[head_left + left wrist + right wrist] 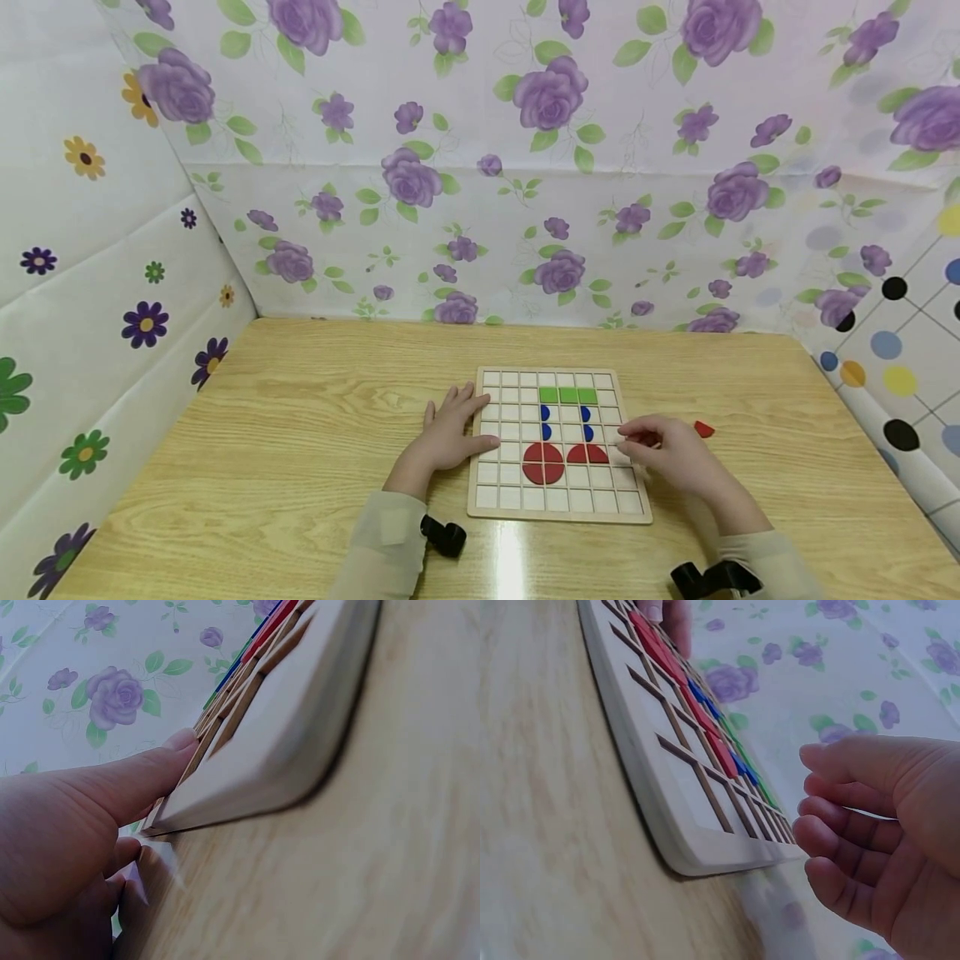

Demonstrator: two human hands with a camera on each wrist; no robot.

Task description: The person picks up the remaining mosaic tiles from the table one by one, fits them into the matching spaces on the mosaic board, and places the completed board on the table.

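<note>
A light wooden grid board [558, 518] lies on the table. On it are three green squares [567, 396], several blue half-circles [588, 433], a red circle [543, 463] made of quarter pieces, and two red quarter pieces [588, 454] side by side. My left hand [448, 432] rests at the board's left edge, fingers spread, thumb [161, 769] lying over the rim. Beside the right edge, my right hand [671, 450] pinches a red piece between thumb and forefinger, mostly hidden by the fingers. In the right wrist view, the fingers [836, 840] curl loosely.
A loose red quarter piece [703, 428] lies on the wooden table [315, 433] just beyond my right hand. Flowered cloth [487, 242] hangs behind the table, with patterned cloths at the left and right sides. Each wrist wears a black camera mount [444, 536].
</note>
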